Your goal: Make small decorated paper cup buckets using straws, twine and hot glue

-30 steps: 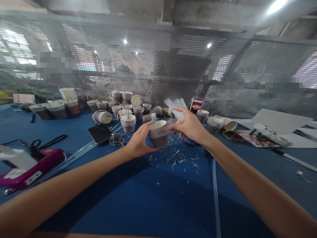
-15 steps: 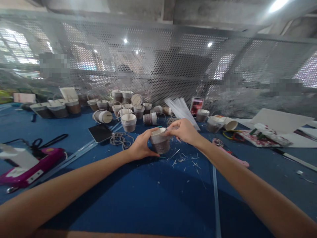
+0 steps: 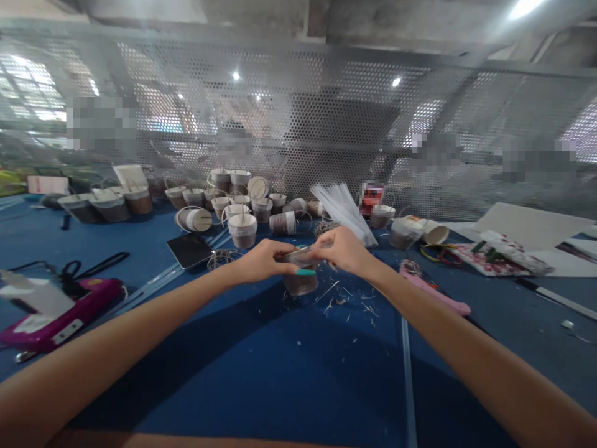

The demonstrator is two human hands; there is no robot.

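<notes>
A small brown cup [image 3: 301,285] stands on the blue table, its upper part covered by my hands. My left hand [image 3: 263,260] is closed at its rim, fingers on the far side and the teal-nailed thumb across the front. Between the two hands a pale band [image 3: 297,254] runs along the rim. My right hand [image 3: 344,250] pinches at the right end of this band, fingertips pressed together. Whether the band is loose or stuck to the cup, I cannot tell. White scraps [image 3: 340,302] lie just right of the cup.
Several similar handled cups [image 3: 242,230] stand or lie behind. Translucent strips [image 3: 342,208] lean behind my right hand. A pink glue gun [image 3: 436,291] lies to the right, a black phone [image 3: 189,250] and twine [image 3: 224,258] to the left, with a magenta power strip [image 3: 84,311] farther left.
My left hand has shifted from the cup's side up to its rim, its thumb now across the front. My right hand stays pinched at the rim's right side.
</notes>
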